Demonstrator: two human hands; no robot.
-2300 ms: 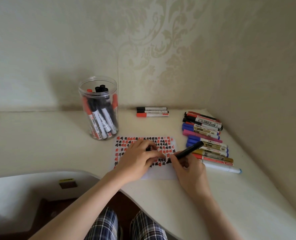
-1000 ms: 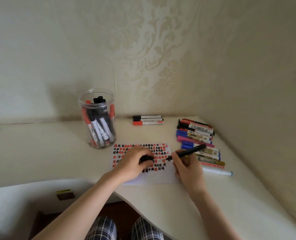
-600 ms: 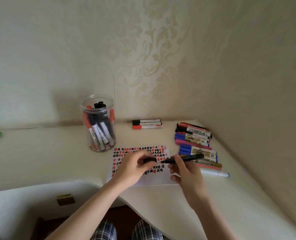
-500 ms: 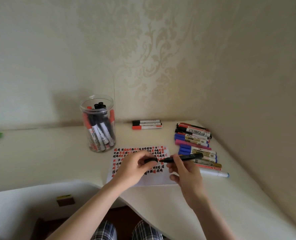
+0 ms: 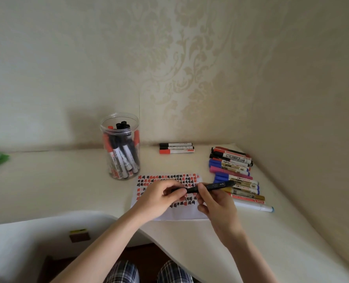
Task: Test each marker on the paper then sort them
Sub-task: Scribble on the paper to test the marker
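Note:
A black marker (image 5: 214,186) lies level above the paper (image 5: 165,178), held between both hands. My right hand (image 5: 214,203) grips its barrel. My left hand (image 5: 159,198) pinches the black cap (image 5: 178,189), which sits on the marker's tip end. The paper is white and covered with rows of red and black test marks; my hands hide its middle.
A clear jar (image 5: 120,146) of black and red markers stands behind the paper to the left. Three markers (image 5: 176,148) lie by the back wall. A row of several coloured markers (image 5: 234,172) lies at the right near the corner. The desk edge curves in front.
My right hand lifted the marker off the paper and turned it level. My left hand brought the cap up from the paper onto the marker's tip.

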